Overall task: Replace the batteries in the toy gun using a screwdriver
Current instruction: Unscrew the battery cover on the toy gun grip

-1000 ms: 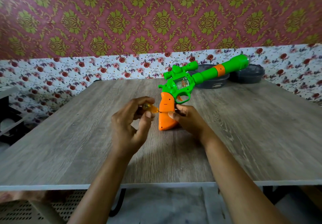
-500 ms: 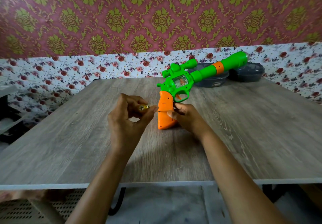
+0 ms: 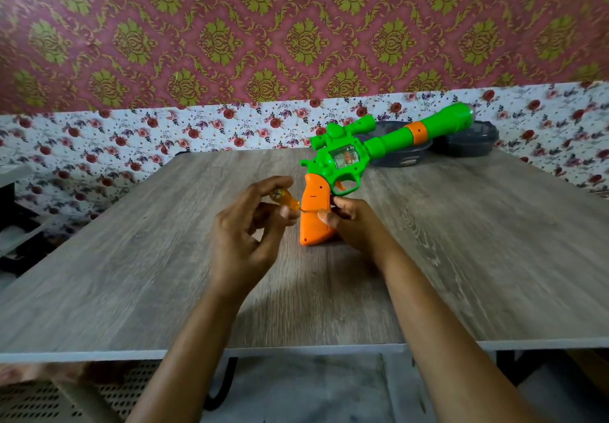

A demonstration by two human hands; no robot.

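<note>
A green toy gun (image 3: 346, 159) with an orange grip (image 3: 314, 213) stands on its grip's butt on the wooden table (image 3: 131, 258), barrel pointing up and to the right. My right hand (image 3: 349, 225) grips the orange grip from the right side, thumb on its face. My left hand (image 3: 247, 228) pinches a small screwdriver with a yellow-orange handle (image 3: 283, 199) between its fingertips. The thin shaft reaches the left side of the grip at about mid height.
Two dark round containers (image 3: 405, 155) (image 3: 468, 141) sit at the table's far edge behind the barrel. A floral wall runs close behind the table. A dark shelf (image 3: 13, 225) stands to the left. The table's front edge is near me.
My left fingers have shifted around the screwdriver handle, turning it in place against the grip. The gun and my right hand have stayed put.
</note>
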